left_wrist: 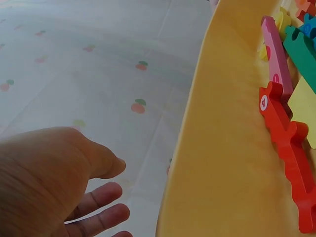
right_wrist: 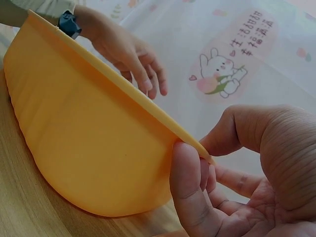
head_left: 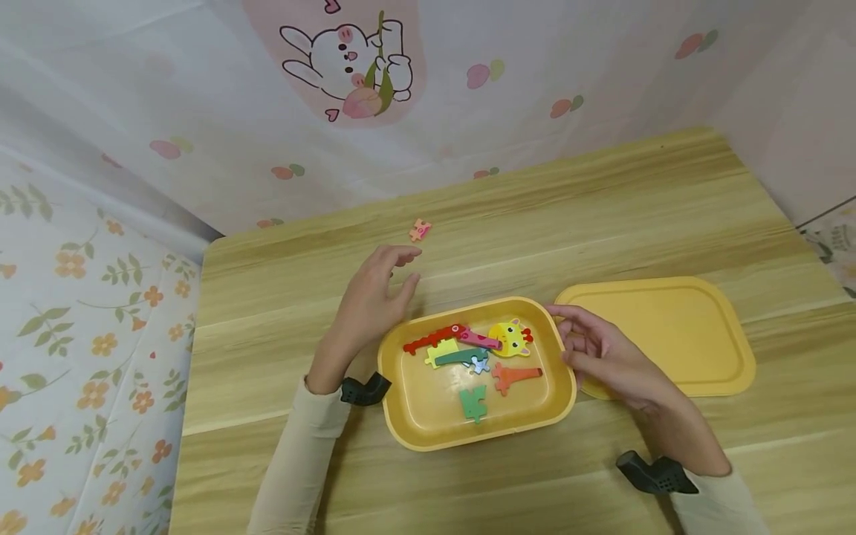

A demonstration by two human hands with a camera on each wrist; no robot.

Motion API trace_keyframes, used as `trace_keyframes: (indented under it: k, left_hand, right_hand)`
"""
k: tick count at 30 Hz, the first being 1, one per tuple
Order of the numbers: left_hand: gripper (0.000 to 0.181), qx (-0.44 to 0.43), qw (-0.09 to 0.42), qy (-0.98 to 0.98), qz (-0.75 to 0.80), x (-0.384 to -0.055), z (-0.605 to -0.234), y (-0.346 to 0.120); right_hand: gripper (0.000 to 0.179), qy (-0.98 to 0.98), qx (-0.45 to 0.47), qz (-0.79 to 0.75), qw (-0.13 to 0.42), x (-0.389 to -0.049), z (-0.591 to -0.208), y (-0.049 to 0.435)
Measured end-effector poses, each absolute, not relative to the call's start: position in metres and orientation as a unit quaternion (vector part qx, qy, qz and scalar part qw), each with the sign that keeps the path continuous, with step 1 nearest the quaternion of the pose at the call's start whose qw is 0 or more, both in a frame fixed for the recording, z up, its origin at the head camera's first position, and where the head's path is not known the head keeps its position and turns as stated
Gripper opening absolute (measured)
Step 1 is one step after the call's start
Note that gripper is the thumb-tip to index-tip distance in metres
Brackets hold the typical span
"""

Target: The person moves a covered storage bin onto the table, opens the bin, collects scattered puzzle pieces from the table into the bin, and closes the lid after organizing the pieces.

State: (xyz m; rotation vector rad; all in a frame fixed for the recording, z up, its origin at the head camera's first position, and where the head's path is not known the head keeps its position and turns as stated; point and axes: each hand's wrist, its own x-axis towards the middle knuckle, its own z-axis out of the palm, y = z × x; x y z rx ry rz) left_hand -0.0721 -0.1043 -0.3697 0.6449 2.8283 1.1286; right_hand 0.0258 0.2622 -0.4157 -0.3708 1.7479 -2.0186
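Observation:
A yellow plastic box (head_left: 421,397) stands on the table with wooden puzzle pieces inside. Among them are a red piece (head_left: 431,339), a pink one (head_left: 480,339), a giraffe head (head_left: 513,339), an orange piece (head_left: 518,374) and a green one (head_left: 473,403). My right hand (head_left: 610,358) pinches the box's right rim; in the right wrist view thumb and fingers (right_wrist: 186,168) meet at the rim. My left hand (head_left: 374,297) hovers past the box's far left corner, fingers loosely bent and holding nothing. A small pink-orange puzzle piece (head_left: 420,229) lies just beyond its fingertips.
A yellow lid (head_left: 662,334) lies flat right of the box, partly behind my right hand. The wood-grain table (head_left: 301,282) ends at a printed cloth (head_left: 535,67) at the back and a flowered cloth (head_left: 93,357) on the left.

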Motion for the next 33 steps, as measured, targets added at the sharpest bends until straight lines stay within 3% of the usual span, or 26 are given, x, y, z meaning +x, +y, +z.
trace_keyframes:
  k: [10,24,33]
  left_hand:
    - [0.042,0.190,0.017,0.911,0.366,-0.083,-0.372,-0.115]
    - [0.044,0.204,0.034,0.901,0.381,-0.127,-0.374,-0.110]
    - [0.047,0.188,0.045,0.900,0.390,-0.135,-0.379,-0.111]
  right_hand:
    - [0.059,0.628,-0.142,-0.731,0.228,0.021,-0.418,0.258]
    - [0.061,0.654,-0.117,-0.719,0.204,0.032,-0.418,0.262]
    - [0.060,0.637,-0.150,-0.727,0.207,0.026,-0.418,0.261]
